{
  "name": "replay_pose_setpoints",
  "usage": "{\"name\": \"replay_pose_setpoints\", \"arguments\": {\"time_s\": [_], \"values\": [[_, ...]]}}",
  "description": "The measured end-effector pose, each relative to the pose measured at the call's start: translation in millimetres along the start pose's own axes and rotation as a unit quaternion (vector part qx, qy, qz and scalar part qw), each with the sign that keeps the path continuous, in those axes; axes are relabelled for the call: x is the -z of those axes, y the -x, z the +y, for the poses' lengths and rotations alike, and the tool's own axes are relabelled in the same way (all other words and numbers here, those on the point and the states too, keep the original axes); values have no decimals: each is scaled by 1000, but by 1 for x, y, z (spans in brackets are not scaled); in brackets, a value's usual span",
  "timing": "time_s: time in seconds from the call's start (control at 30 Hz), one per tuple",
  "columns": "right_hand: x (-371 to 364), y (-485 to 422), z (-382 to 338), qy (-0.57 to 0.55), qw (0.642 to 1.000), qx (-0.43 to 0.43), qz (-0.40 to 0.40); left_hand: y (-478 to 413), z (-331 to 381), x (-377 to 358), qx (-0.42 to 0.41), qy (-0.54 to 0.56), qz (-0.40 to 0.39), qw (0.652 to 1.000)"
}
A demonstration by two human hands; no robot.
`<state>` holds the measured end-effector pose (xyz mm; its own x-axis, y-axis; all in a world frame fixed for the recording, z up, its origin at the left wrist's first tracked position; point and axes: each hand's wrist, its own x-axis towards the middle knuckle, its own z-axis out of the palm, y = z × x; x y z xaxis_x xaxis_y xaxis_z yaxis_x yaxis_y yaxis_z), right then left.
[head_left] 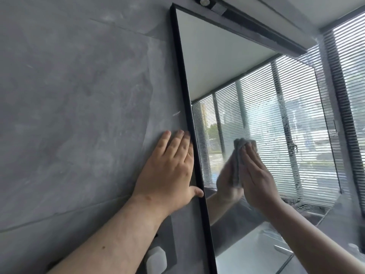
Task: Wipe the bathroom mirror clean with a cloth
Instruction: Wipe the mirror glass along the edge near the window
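Observation:
The black-framed mirror [217, 56] hangs on a grey stone wall and runs from the top centre down to the bottom. My right hand [256, 175] presses a grey cloth [240, 147] flat against the glass with straight fingers, about mid-height. Wet streaks and droplets cover the glass above and right of the cloth. My left hand [169, 167] lies flat on the wall beside the mirror's left frame, fingers straight, thumb touching the frame. The mirror reflects my right hand, window blinds and a ceiling.
A grey tiled wall [79, 115] fills the left side. A dark plate with a pale knob [157, 258] sits on the wall below my left forearm. A window with blinds [349, 76] stands at the right. A light fitting [204, 1] is above the mirror.

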<state>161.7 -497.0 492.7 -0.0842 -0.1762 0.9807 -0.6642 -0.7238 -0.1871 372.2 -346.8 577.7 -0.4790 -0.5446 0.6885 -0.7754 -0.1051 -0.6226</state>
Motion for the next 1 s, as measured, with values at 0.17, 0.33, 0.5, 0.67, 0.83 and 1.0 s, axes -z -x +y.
{"name": "replay_pose_setpoints", "arguments": {"time_s": [0.17,0.33,0.5,0.67,0.83,1.0], "values": [[6,0,-50,-26,975,215,-42,1,0,-2,5,24,6,1000],[9,-2,-54,-21,963,264,-40,2,1,0,9,45,7,999],[2,-50,-69,-8,968,250,-13,2,1,-1,12,75,16,997],[0,-119,-91,29,985,168,-13,4,3,-1,1,90,13,996],[1,-113,-90,49,988,148,-21,2,0,-5,4,88,31,996],[10,-46,-67,51,977,206,-33,3,0,-8,4,96,33,995]]}}
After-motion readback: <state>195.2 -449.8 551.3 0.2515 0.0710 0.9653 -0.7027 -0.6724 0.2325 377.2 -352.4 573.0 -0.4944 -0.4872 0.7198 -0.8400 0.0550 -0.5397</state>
